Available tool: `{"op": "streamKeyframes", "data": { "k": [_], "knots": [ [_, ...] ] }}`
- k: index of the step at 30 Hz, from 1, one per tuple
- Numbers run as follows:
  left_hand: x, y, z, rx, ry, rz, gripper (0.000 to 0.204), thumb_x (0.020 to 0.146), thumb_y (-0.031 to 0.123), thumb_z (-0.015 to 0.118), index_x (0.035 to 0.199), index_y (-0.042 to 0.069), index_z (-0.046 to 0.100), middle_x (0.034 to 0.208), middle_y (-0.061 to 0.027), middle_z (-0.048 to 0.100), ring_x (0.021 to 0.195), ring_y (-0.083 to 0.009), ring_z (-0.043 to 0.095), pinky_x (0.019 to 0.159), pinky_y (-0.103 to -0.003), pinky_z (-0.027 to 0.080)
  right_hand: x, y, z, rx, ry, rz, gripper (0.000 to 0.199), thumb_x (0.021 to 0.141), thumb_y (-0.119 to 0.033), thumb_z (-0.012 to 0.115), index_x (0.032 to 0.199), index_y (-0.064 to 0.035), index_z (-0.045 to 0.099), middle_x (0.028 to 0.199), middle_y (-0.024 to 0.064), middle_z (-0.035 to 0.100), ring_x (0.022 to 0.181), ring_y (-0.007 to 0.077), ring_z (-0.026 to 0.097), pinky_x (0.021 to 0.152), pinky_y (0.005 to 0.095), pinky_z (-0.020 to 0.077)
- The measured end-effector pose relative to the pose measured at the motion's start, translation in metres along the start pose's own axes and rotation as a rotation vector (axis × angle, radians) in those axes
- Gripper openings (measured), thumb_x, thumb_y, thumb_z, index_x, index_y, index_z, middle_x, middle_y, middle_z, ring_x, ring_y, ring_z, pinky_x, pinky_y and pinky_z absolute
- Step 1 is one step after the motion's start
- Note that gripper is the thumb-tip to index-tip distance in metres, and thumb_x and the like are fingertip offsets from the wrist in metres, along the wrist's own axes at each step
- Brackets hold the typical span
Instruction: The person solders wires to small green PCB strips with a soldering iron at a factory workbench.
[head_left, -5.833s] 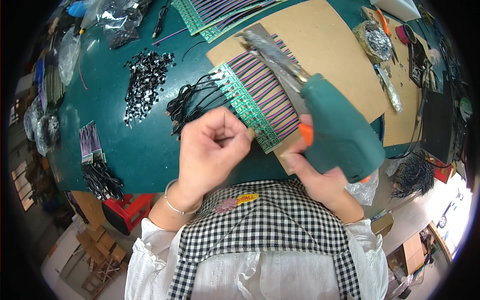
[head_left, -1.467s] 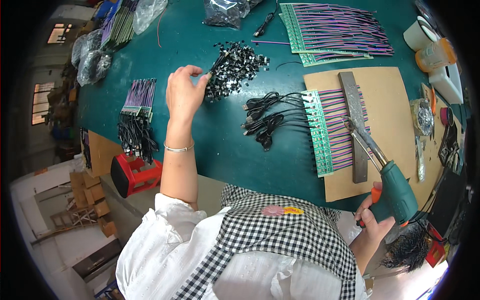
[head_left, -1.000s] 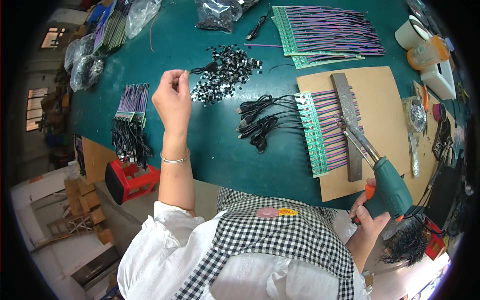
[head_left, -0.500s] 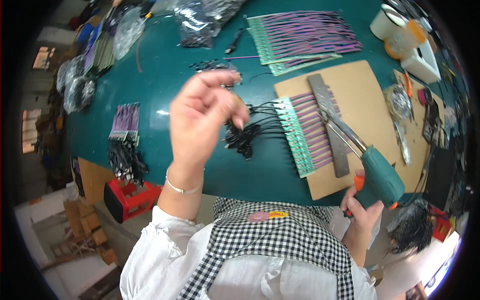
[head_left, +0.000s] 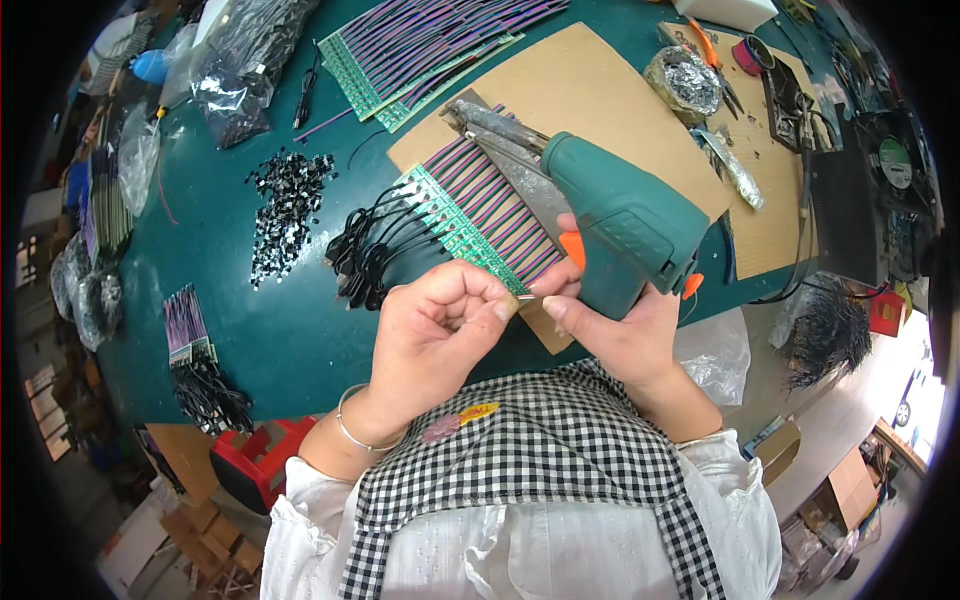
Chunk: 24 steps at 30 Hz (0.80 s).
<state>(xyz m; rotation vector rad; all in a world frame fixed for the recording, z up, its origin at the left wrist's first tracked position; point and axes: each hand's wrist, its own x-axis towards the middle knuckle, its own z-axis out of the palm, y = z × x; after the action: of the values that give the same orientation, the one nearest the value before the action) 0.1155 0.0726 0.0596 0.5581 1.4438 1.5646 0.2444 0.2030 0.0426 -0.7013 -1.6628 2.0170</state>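
My right hand (head_left: 632,340) is wrapped round a green soldering gun (head_left: 625,215) with an orange trigger. Its metal barrel points away to the left, over a dark flat metal bar (head_left: 525,185). Beneath the bar lies a row of green circuit boards (head_left: 460,228) with purple, black and reddish wires. Black cables (head_left: 362,245) fan out from the boards' left side. My left hand (head_left: 440,325) is closed in a pinch at the boards' near end, close to my right fingertips. A tiny pale piece shows between the two hands; its kind cannot be made out.
A brown cardboard sheet (head_left: 640,130) lies under the boards. Small black parts (head_left: 285,210) are heaped on the green table at left, near a finished-looking wired bundle (head_left: 190,345). More wired boards (head_left: 440,50) lie at the back. Orange-handled pliers (head_left: 705,45) and crumpled foil (head_left: 685,82) sit right.
My left hand has come down and right to the boards' near end, and its fingers have closed. The soldering gun and my right hand now sit nearer the left hand. The view has shifted right.
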Motion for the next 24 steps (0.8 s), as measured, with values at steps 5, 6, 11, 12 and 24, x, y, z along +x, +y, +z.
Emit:
{"op": "streamKeyframes", "data": {
  "k": [5, 6, 11, 12, 24],
  "knots": [
    [-0.001, -0.006, -0.001, 0.032, -0.035, -0.044, 0.001, 0.087, -0.003, 0.056, 0.088, -0.003, 0.057, 0.074, 0.0032, 0.060, 0.062, 0.0022, 0.047, 0.053, -0.014, 0.037, -0.001, -0.001, -0.007, -0.169, -0.136, -0.063, 0.061, 0.073, 0.013, 0.064, 0.128, 0.0061, 0.040, 0.099, 0.0163, 0.062, 0.077, 0.0139, 0.062, 0.064, 0.0230, 0.0510],
    [0.000, -0.006, -0.001, 0.043, -0.049, -0.086, 0.002, 0.088, -0.002, 0.056, 0.088, -0.003, 0.058, 0.074, 0.0033, 0.060, 0.062, 0.0019, 0.048, 0.053, -0.014, 0.038, -0.001, -0.003, -0.007, -0.194, -0.160, -0.060, 0.062, 0.073, 0.013, 0.065, 0.129, 0.0058, 0.039, 0.098, 0.0156, 0.062, 0.078, 0.0138, 0.062, 0.067, 0.0232, 0.0508],
    [0.005, -0.003, -0.001, -0.077, -0.112, -0.222, 0.004, 0.089, 0.001, 0.058, 0.089, -0.003, 0.058, 0.074, 0.0030, 0.059, 0.063, 0.0013, 0.049, 0.054, -0.014, 0.039, 0.001, 0.013, -0.012, -0.161, -0.205, -0.224, 0.062, 0.074, 0.012, 0.065, 0.129, 0.0053, 0.039, 0.095, 0.0137, 0.061, 0.078, 0.0145, 0.061, 0.070, 0.0247, 0.0505],
    [0.005, -0.002, -0.001, -0.124, -0.128, -0.266, 0.005, 0.089, 0.002, 0.058, 0.089, -0.002, 0.058, 0.074, 0.0025, 0.059, 0.062, 0.0010, 0.049, 0.053, -0.014, 0.039, 0.001, 0.013, -0.012, -0.212, -0.202, -0.255, 0.062, 0.074, 0.012, 0.065, 0.129, 0.0051, 0.039, 0.097, 0.0134, 0.061, 0.078, 0.0146, 0.060, 0.070, 0.0254, 0.0505],
    [0.002, -0.023, 0.003, 0.648, 0.021, 0.635, 0.010, 0.075, -0.003, 0.065, 0.083, 0.001, 0.062, 0.068, -0.0091, 0.059, 0.050, -0.0140, 0.054, 0.048, -0.024, 0.043, -0.001, 0.015, -0.010, -0.283, -0.162, -0.279, 0.056, 0.075, 0.008, 0.066, 0.126, 0.0061, 0.042, 0.089, 0.0120, 0.061, 0.069, 0.0131, 0.058, 0.060, 0.0238, 0.0484]
  ]
}}
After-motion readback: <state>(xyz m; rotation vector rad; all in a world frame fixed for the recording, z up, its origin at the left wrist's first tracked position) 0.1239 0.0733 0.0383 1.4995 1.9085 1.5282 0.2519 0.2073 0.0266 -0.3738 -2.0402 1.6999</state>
